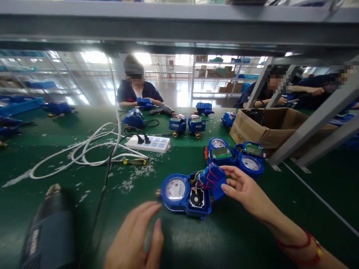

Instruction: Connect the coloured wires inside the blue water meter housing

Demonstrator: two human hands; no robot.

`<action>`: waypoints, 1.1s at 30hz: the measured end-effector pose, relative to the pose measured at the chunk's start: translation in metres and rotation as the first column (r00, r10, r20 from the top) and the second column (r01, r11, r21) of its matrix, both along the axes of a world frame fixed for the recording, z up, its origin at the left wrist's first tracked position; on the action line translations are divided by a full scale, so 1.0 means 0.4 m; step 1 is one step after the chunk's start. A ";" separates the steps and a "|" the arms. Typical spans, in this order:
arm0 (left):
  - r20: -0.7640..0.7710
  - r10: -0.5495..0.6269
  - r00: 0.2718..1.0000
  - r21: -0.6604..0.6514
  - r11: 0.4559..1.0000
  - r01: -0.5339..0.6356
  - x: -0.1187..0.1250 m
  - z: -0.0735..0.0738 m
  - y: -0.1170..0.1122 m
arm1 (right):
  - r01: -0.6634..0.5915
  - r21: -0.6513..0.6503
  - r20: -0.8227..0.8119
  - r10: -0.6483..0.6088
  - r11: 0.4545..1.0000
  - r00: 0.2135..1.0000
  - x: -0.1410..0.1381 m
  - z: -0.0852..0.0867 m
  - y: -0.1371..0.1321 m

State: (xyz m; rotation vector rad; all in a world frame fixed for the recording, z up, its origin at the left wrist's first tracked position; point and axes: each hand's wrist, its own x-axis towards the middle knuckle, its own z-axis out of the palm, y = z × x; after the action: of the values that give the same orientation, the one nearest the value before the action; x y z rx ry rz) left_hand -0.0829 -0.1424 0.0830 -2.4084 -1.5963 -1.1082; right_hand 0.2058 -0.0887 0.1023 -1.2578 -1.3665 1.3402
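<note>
A blue water meter lies on the green table in front of me, with a round dial on its left half and an opened compartment showing coloured wires on the right. My right hand holds the lifted blue cover of that compartment, fingers curled on its edge. My left hand hovers just below and left of the meter, fingers loosely spread and holding nothing. Its fingertips are near the brass fitting at the meter's left end.
Two more meters sit behind, others further back. A dark heat gun lies at lower left. A white power strip, a coiled cable and a yellow screwdriver are at left, a cardboard box and grey frame struts at right. People work opposite.
</note>
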 end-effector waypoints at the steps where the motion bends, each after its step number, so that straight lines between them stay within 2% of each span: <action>1: 0.011 -0.018 1.000 -0.037 0.999 0.018 0.040 -0.010 0.007 | 0.010 -0.025 -0.026 -0.011 1.000 1.000 0.006 -0.005 -0.008; 3: 0.085 -0.041 0.996 -0.051 0.998 0.046 0.112 -0.026 0.022 | 0.017 -0.080 -0.086 -0.024 0.997 0.996 0.016 -0.016 -0.020; 6: 0.127 -0.059 0.990 0.037 0.998 0.055 0.179 -0.039 0.038 | 0.012 -0.123 -0.158 -0.031 0.992 0.987 0.027 -0.032 -0.029; 10: 0.119 -0.014 0.993 0.103 0.995 0.002 0.212 -0.048 0.055 | -0.006 -0.180 -0.246 -0.039 0.984 0.968 0.030 -0.039 -0.038; 15: 0.151 0.020 0.988 0.068 0.997 -0.031 0.248 -0.044 0.070 | -0.024 -0.264 -0.299 -0.059 0.964 0.952 0.038 -0.029 -0.057; 22: 0.174 0.023 0.984 -0.062 0.998 -0.013 0.268 -0.060 0.060 | -0.053 -0.252 -0.334 -0.035 0.966 0.942 0.045 -0.032 -0.078; 27: 0.173 0.020 0.985 -0.030 0.999 -0.015 0.262 -0.079 0.038 | -0.038 -0.237 -0.371 -0.054 0.971 0.927 0.034 -0.037 -0.096; 33: 0.279 -0.004 0.960 -0.058 0.998 0.021 0.263 -0.084 0.004 | -0.017 -0.252 -0.376 -0.082 0.968 0.923 0.020 -0.044 -0.127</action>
State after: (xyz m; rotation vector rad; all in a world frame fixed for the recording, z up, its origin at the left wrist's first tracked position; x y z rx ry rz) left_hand 0.0221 -0.1406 0.0495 -2.3884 -1.7154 -1.4808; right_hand 0.2139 -0.1397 0.0849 -1.0939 -0.9184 1.6727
